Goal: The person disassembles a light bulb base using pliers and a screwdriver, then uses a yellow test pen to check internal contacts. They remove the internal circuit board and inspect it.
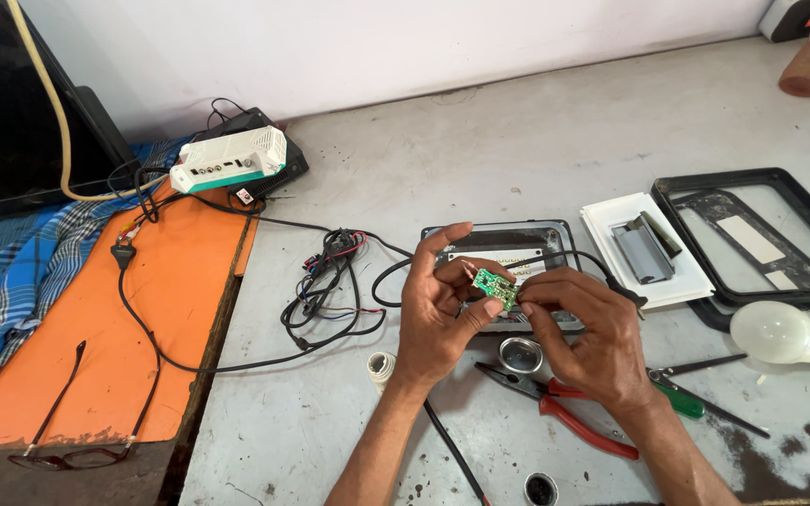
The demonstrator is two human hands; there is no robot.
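A: What do the 2 hands hold in the head view?

B: The left hand [438, 314] and the right hand [585, 323] pinch 1 small green circuit board [496, 287] between thumbs and fingertips, closed on its edges, above the grey workbench [480, 150].

A: And beneath them?

B: A dark open device case [508, 244] lies just beyond the hands, with a small round metal tin [521, 355] and red-handled pliers [573, 420] near the wrists. A green-handled screwdriver [681, 401] lies to the right.

A: Farther off?

B: A tangle of black wires [330, 281] lies left, a white bulb [780, 334] right, and a white box [230, 160] far left above an orange surface [77, 356] carrying spectacles [77, 440].
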